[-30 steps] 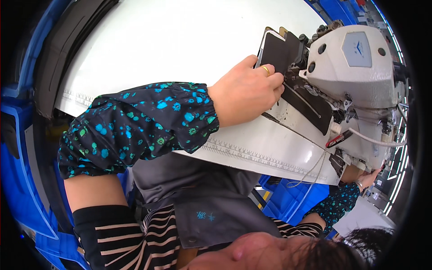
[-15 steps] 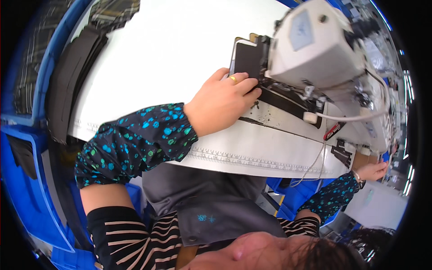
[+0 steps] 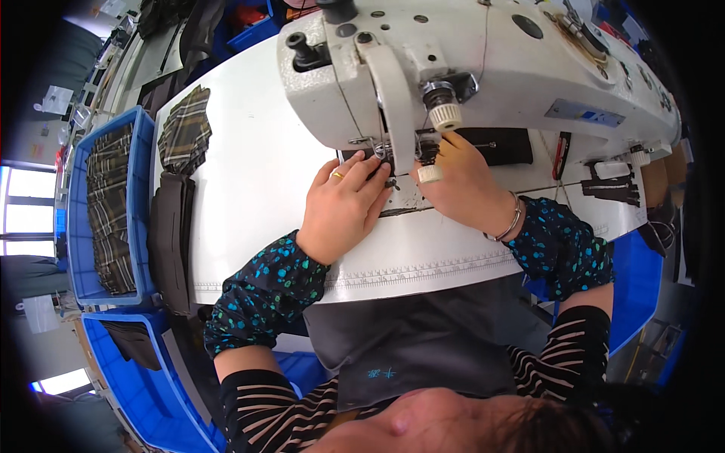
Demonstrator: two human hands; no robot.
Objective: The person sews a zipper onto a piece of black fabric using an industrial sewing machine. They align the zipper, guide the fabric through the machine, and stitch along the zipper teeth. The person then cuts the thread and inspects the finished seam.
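Observation:
A white sewing machine [image 3: 483, 64] stands over a white tabletop, its needle area right at my hands. My left hand [image 3: 343, 204], with a ring on it, lies with fingers stretched out over a dark piece of fabric [image 3: 350, 153] just left of the needle. Close by, right of the needle, is my right hand [image 3: 462, 181], bent, its fingertips hidden behind the machine's thread knobs. Whether it grips the fabric cannot be made out. A black strip [image 3: 498, 146] lies flat under the machine arm, beyond my right hand.
Red-handled thread snips [image 3: 560, 155] and dark fabric strips [image 3: 610, 189] lie on the right. Along the left edge are a dark fabric stack [image 3: 172, 241] and a plaid piece [image 3: 186, 128]. Blue bins [image 3: 141, 219] stand beyond. A ruler scale [image 3: 423, 269] runs along the near edge.
My right hand has come from the far right of the table to the needle area. My left hand still rests by the needle. The view has swung, showing more of the machine and left bins.

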